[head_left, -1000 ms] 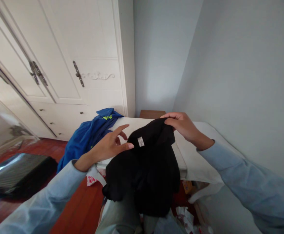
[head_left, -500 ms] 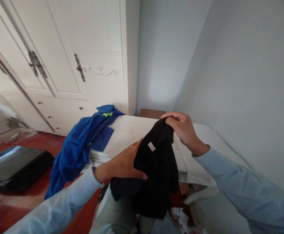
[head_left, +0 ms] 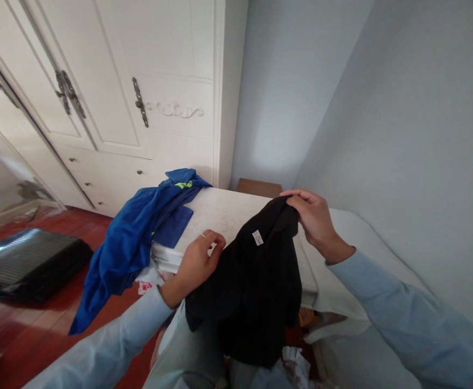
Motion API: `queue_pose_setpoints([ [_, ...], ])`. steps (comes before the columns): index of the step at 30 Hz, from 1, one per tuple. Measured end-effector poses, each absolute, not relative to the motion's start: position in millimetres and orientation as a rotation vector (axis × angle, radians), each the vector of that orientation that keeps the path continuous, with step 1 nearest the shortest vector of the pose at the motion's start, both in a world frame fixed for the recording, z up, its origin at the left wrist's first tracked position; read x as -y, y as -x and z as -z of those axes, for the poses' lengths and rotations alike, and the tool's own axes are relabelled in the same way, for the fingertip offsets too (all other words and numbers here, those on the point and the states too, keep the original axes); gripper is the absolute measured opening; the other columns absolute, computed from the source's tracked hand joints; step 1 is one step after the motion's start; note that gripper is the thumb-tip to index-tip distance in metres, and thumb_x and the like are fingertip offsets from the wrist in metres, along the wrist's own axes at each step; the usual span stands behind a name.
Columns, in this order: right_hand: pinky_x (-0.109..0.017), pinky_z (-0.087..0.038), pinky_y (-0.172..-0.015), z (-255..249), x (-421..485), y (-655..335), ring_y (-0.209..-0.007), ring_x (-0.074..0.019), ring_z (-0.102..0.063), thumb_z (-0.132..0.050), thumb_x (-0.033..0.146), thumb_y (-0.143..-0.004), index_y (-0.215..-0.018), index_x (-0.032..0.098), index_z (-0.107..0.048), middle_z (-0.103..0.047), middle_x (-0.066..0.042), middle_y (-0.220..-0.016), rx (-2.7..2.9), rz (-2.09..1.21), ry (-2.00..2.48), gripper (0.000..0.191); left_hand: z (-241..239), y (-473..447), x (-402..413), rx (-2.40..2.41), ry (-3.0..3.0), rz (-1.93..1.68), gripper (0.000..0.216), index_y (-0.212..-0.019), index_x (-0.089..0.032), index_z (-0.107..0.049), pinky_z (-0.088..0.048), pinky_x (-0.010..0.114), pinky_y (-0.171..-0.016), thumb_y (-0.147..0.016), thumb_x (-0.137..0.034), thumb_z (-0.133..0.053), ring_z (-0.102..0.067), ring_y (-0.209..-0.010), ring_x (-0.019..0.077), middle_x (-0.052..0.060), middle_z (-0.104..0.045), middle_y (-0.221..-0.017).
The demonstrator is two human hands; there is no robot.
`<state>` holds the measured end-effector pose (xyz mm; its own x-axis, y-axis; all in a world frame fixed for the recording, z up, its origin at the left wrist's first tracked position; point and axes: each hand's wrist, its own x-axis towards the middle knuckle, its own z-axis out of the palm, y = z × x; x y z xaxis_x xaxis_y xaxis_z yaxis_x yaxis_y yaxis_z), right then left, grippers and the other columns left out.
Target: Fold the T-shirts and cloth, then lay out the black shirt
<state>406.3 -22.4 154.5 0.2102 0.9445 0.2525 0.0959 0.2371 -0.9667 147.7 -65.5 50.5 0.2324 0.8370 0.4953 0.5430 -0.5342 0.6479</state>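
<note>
A black garment (head_left: 256, 281) with a small white label near its upper part hangs over my lap; its exact kind is not clear. My right hand (head_left: 311, 216) pinches its top edge between thumb and fingers. At the garment's left edge, my left hand (head_left: 201, 256) has its fingers curled against the thumb, closed on the cloth. A blue garment (head_left: 134, 229) with yellow-green patches lies draped over the left end of the white surface (head_left: 236, 210), partly hanging down toward the floor.
A white wardrobe (head_left: 179, 54) stands behind on the left, and a grey wall (head_left: 414, 135) rises on the right. On the reddish wooden floor (head_left: 110, 319) lies a black ribbed case (head_left: 33, 265). Crumpled white plastic (head_left: 297, 362) is below the garment. A brown wooden piece (head_left: 259, 187) shows behind.
My left hand has gone from spread fingers on the black garment to a closed grip at its left edge. My right hand keeps its pinch. The view has shifted slightly.
</note>
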Motion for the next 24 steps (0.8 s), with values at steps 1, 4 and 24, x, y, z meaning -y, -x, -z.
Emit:
queue_pose_setpoints([
  [1,-0.023,-0.035,-0.047,-153,22,-408,-0.052,-0.0109,-0.050,-0.066,0.029,-0.062,-0.081,0.018,-0.076,-0.067,0.000,-0.066,1.192,-0.845,1.178,0.024,-51,-147,66,-1.226,-2.158,-1.235,0.014,-0.101,-0.021,-0.061,-0.054,0.036,-0.084,-0.096,-0.027,-0.051,-0.066,-0.099,0.0210,0.008,-0.068,-0.107],
  [4,-0.024,-0.038,-0.049,-150,22,-411,-0.054,-0.0121,-0.053,-0.066,0.028,-0.062,-0.080,0.018,-0.076,-0.068,0.000,-0.066,1.178,-0.874,1.184,0.023,-53,-152,71,-0.999,-2.171,-1.149,0.057,-0.139,-0.022,-0.045,-0.052,0.043,-0.101,-0.089,-0.036,-0.067,-0.054,-0.129,0.0262,0.015,-0.051,-0.145],
  [24,-0.022,-0.036,-0.040,-154,31,-446,-0.043,-0.0102,-0.050,-0.068,0.032,-0.064,-0.079,0.016,-0.076,-0.065,0.000,-0.056,1.676,-1.004,1.439,0.023,-51,-144,66,-1.247,-2.048,-1.255,0.022,-0.099,-0.021,-0.073,-0.058,0.028,-0.076,-0.095,-0.033,-0.055,-0.072,-0.078,0.0173,0.003,-0.078,-0.092],
])
